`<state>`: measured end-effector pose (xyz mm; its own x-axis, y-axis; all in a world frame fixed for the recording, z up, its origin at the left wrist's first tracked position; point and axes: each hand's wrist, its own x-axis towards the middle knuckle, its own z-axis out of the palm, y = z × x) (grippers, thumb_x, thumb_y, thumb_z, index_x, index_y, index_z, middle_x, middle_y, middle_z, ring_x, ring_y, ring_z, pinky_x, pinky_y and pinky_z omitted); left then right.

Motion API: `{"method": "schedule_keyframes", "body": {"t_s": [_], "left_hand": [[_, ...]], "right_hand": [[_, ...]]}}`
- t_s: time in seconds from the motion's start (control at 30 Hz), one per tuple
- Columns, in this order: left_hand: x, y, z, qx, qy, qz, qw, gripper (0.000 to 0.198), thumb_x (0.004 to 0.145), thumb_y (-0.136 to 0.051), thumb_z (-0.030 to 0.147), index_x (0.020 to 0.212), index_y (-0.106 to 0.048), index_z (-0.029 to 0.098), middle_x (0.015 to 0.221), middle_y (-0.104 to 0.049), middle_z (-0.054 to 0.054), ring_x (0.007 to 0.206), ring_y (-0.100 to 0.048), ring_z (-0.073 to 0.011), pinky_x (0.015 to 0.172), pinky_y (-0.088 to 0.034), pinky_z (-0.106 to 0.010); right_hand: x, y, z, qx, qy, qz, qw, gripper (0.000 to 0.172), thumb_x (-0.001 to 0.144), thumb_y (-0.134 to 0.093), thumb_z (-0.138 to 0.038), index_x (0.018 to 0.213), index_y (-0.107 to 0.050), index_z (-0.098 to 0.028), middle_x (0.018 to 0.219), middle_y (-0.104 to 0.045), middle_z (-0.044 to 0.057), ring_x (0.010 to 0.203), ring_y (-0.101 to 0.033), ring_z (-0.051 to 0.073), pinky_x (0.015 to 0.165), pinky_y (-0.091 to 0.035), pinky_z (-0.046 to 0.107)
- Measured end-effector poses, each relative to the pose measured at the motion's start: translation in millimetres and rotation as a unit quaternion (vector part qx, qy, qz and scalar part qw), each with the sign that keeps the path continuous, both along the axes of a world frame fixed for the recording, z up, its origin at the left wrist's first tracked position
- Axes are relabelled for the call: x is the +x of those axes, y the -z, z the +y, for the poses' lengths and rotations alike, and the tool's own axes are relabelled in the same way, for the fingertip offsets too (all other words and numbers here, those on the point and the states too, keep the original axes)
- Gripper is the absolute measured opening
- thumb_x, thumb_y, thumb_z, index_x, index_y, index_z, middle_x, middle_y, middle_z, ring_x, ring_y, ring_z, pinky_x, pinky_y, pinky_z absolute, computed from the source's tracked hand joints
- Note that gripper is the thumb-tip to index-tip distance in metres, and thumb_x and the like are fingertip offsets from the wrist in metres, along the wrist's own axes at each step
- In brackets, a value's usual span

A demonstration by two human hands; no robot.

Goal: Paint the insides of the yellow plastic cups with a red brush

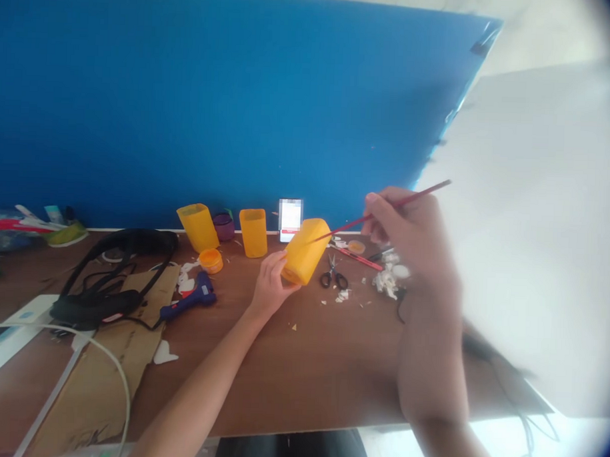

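Note:
My left hand (pixel 273 281) grips a yellow cup-shaped container (pixel 309 250) near its base and holds it tilted above the table. In my right hand (pixel 405 225) is a thin red paintbrush (pixel 352 223), pinched between thumb and fingers. The brush's tip lies over the container's side; whether it touches is too small to tell. Two similar yellow containers stand at the back, one leaning (pixel 199 228) and one upright (pixel 253 233). A small open jar of orange-yellow paint (pixel 211 260) sits in front of them.
Scissors (pixel 334 275) and white scraps (pixel 388 279) lie right of the container. A blue glue gun (pixel 190 299), a black headset (pixel 102 301) and cardboard (pixel 114 375) cover the left. A phone (pixel 290 218) leans against the blue board (pixel 229 106) behind.

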<state>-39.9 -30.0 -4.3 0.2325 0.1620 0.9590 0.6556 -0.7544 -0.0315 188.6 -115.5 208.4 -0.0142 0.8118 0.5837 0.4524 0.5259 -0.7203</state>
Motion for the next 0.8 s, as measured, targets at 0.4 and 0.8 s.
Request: {"method": "schedule_keyframes", "body": {"t_s": [0.4, 0.8], "left_hand": [[0, -2.1, -1, 0.001, 0.009, 0.003, 1.0, 0.078, 0.075, -0.081, 0.032, 0.137, -0.035, 0.016, 0.126, -0.058, -0.02, 0.121, -0.058, -0.0307, 0.096, -0.055, -0.05], [0, -0.2, 0, 0.007, 0.006, 0.014, 1.0, 0.078, 0.075, -0.081, 0.033, 0.137, -0.036, 0.016, 0.126, -0.058, -0.02, 0.122, -0.058, -0.0317, 0.096, -0.055, -0.05]], "right_hand": [[0, 5.6, 22, 0.046, 0.102, -0.032, 0.993, 0.028, 0.095, -0.054, -0.037, 0.072, -0.06, -0.022, 0.061, -0.063, 0.001, 0.05, -0.056, 0.013, 0.048, -0.043, 0.026], [3, 7.7, 30, 0.029, 0.072, 0.005, 0.997, 0.028, 0.094, -0.057, -0.036, 0.071, -0.061, -0.022, 0.06, -0.063, 0.002, 0.049, -0.055, 0.013, 0.048, -0.045, 0.027]]}}
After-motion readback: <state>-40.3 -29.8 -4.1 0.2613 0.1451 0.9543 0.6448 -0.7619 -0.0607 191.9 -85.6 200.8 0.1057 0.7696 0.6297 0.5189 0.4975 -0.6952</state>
